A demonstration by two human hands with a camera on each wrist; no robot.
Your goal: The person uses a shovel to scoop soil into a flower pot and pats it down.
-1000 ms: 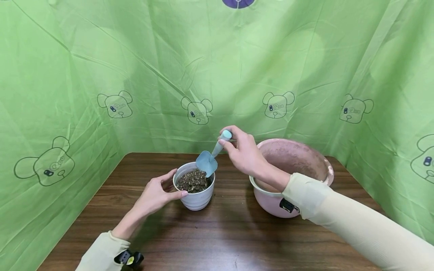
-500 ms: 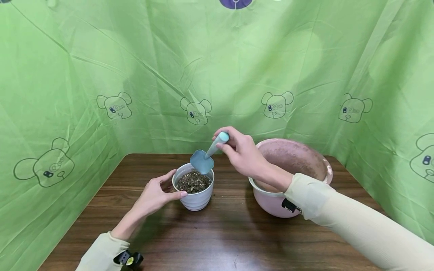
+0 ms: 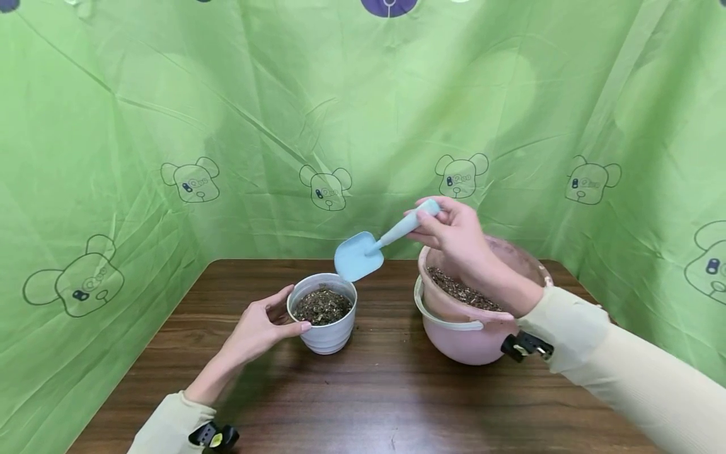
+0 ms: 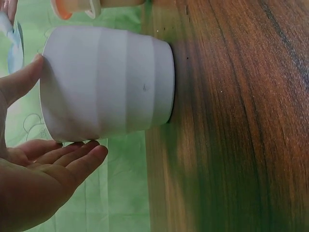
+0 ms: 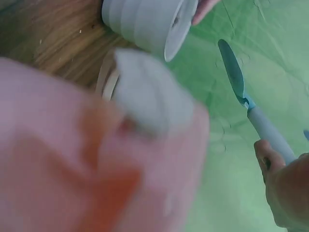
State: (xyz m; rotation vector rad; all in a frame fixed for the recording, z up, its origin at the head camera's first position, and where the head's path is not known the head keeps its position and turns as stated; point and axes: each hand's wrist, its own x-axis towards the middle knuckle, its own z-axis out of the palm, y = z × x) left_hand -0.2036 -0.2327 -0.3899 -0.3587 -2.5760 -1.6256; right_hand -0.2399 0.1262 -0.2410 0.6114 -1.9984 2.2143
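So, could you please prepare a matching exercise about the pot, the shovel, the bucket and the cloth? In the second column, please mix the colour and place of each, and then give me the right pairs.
Things:
1. pot
2. shovel
3. bucket
4. cloth

Colour and place:
A. green, hanging behind everything else
B. light blue, held in the right hand
C. pink, to the right of the other container in the head view
D. whitish, held by the left hand

Right pairs: 1-D, 2-B, 3-C, 4-A
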